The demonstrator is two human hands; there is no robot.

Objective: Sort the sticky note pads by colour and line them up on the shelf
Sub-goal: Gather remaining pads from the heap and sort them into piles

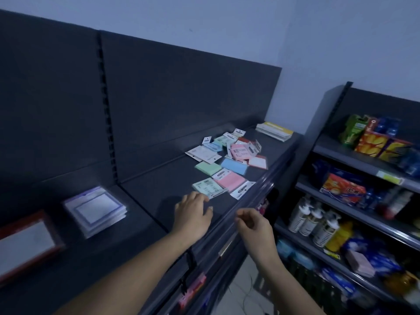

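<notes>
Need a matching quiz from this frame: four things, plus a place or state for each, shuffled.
1 left hand
2 right hand
3 yellow-edged stack
4 purple-bordered stack

a far right end of the shelf
b left of the slotted upright
c fingers straight, by the nearest green pad
d loosely curled, holding nothing

Pairs: 1-c, 2-d, 3-a, 4-b

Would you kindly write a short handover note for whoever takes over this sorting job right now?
Left hand: open, empty, fingertips by the nearest green pad; contact unclear.
Right hand: loosely curled, empty, at the shelf front edge.
Sticky note pads: mixed green, pink, blue in one loose heap.
Done: nothing sorted.
To do: group by colour, line up.
</notes>
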